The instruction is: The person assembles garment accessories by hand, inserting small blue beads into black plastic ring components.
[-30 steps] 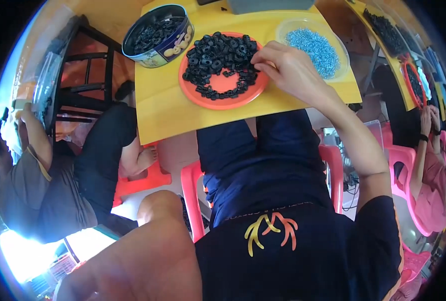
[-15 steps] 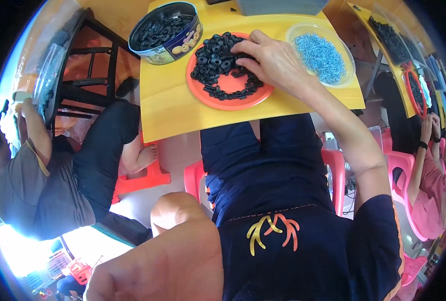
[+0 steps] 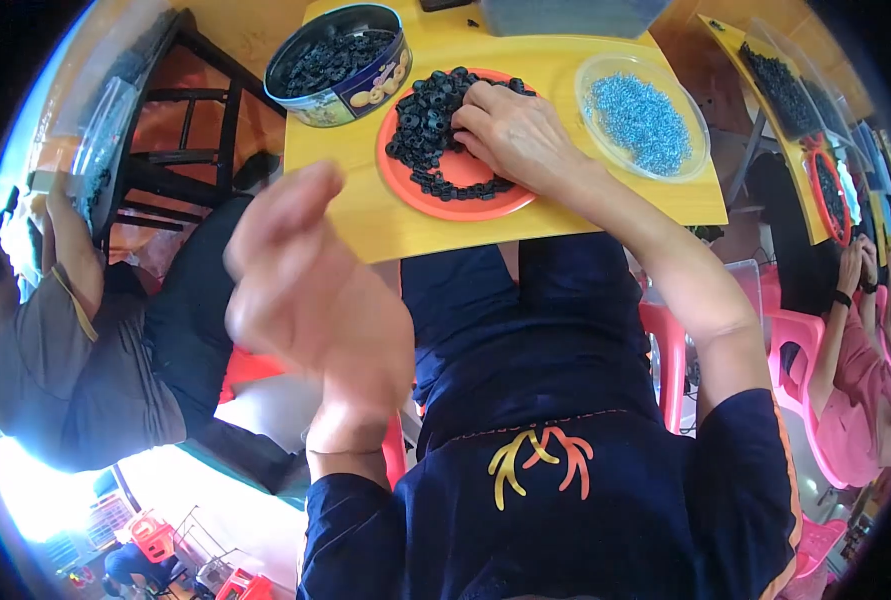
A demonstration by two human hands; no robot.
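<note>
My right hand (image 3: 525,135) reaches over an orange-red plate (image 3: 395,185) on the yellow table. Its fingers are curled together and dip into a pile of small black plastic parts (image 3: 427,118); whatever they pinch is hidden beneath them. My left hand (image 3: 310,280) hangs in the air in front of the table's near left edge. Motion smears its fingers, so their pose is unclear. Beyond it stands a round tin (image 3: 333,105) filled with more black parts. To the right of my right hand sits a clear round tub (image 3: 700,150) of small blue, shiny pieces (image 3: 640,122).
A translucent grey bin (image 3: 575,15) stands at the table's far edge. To the left, a person in grey (image 3: 75,370) sits by a dark-framed stand (image 3: 180,155). At right, a person in pink (image 3: 865,400) works at another yellow table (image 3: 800,180).
My left hand has swung up and forward from near my body toward the table. My right hand has shifted slightly left and down over the plate, its fingers curling more tightly.
</note>
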